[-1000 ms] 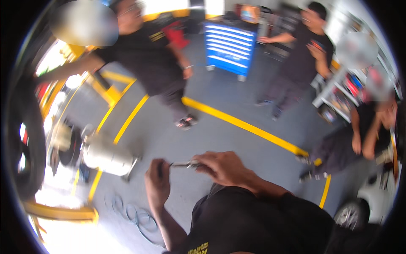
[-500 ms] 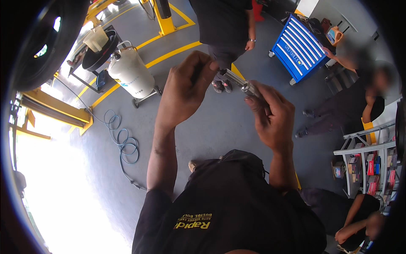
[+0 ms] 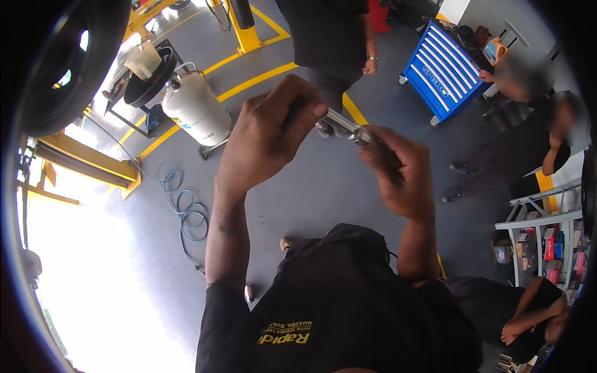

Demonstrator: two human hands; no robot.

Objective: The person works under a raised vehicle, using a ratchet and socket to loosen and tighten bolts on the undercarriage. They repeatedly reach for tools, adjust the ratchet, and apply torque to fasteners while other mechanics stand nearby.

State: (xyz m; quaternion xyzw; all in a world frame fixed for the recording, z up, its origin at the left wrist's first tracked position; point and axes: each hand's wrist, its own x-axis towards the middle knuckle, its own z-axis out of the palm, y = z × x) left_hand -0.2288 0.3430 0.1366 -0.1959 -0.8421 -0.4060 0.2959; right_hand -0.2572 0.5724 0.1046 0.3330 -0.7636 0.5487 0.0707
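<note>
"Head camera: where is the slim metal tool [image 3: 342,122]?"

"Up over the gray workshop floor [image 3: 298,196], bridging the left hand [image 3: 268,140] and the right hand [image 3: 402,171]."

"And the grips?"

"The left pinches 1 end; the right clasps the other. A blue tool chest [image 3: 444,71] stands beyond at right, a white tank [image 3: 198,110] at left."

The left hand [image 3: 267,140] and right hand [image 3: 405,174] are bare, while the person wears a tan shoe [image 3: 286,244], mostly hidden, and a black shirt [image 3: 373,304] with short sleeves [image 3: 221,314] and yellow lettering [image 3: 286,336] in large and smaller lines on the left chest.
</note>
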